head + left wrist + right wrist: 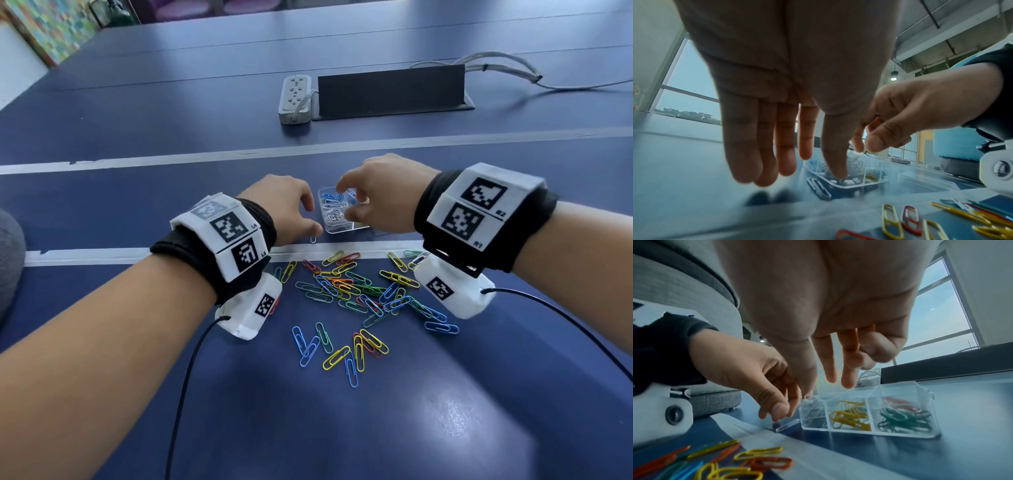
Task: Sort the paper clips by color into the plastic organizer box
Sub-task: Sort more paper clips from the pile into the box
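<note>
The clear plastic organizer box (337, 210) sits on the blue table (445, 394) just beyond a strip of white tape (102, 255), and both hands are at it. In the right wrist view its near compartments hold, left to right, silvery, yellow and green clips, with red behind the green.

The right hand (380, 192) hangs over the box, thumb and forefinger brought together above the left end compartment. A small white loop (808, 397) shows right at the thumb tip by the box rim (whether it is pinched or already let go cannot be told).

The left hand (291, 205) has its fingers straight and relaxed, holding nothing, with the thumb tip (838, 172) just above a single white paper clip (313, 238) lying flat on the table against the box's near left corner. This clip lies directly under the left hand, so the left is clearly the nearer one to take it. Its long axis runs toward the box.

The mixed pile of coloured clips (359, 294) lies on the near side of the tape, behind both hands, so plenty of sorting seems to remain.
</note>
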Tool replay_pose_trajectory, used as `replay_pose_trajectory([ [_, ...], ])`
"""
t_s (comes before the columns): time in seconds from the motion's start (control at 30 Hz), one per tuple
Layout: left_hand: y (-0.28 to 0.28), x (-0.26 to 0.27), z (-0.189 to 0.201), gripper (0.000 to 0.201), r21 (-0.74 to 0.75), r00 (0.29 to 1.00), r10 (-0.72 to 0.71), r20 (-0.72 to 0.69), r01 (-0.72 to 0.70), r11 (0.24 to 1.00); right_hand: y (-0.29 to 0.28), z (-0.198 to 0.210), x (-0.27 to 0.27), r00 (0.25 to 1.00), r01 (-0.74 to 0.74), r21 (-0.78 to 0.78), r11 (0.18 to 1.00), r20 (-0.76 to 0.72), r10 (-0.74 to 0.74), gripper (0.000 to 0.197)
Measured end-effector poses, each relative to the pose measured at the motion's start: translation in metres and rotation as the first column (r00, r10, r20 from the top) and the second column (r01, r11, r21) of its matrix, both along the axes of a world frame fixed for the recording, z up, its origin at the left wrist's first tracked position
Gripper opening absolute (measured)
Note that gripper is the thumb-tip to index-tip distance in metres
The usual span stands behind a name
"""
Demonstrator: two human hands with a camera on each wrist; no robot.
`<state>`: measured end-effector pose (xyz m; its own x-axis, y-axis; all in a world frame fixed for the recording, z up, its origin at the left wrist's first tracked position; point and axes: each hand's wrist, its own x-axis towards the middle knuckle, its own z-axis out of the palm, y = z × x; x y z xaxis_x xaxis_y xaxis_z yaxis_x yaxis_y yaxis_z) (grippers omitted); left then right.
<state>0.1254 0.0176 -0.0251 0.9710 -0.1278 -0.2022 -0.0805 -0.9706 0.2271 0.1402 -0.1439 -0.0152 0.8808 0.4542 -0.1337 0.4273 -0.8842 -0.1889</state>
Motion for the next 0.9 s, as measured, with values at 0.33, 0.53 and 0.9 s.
replay_pose_trajectory([
  [0.33, -0.004, 0.000, -0.002, 0.022, -0.002, 1.000, -0.011, -0.002, 0.011, 1.000, 0.008, -0.003, 0.001, 0.999, 0.028, 0.024, 0.999, 0.026, -0.029, 0.027],
  [0.53, -0.002, 0.004, -0.005, 0.023, 0.001, 1.000, 0.021, 0.007, -0.021, 1.000, 0.001, 0.002, -0.003, 0.999, 0.016, 0.080, 0.997, 0.051, -0.020, 0.023],
  [0.9, -0.002, 0.005, -0.007, 0.011, -0.005, 1.000, 0.008, -0.006, -0.008, 1.000, -0.033, 0.012, -0.014, 0.995, 0.077, 0.108, 0.991, 0.048, -0.082, 0.022],
])
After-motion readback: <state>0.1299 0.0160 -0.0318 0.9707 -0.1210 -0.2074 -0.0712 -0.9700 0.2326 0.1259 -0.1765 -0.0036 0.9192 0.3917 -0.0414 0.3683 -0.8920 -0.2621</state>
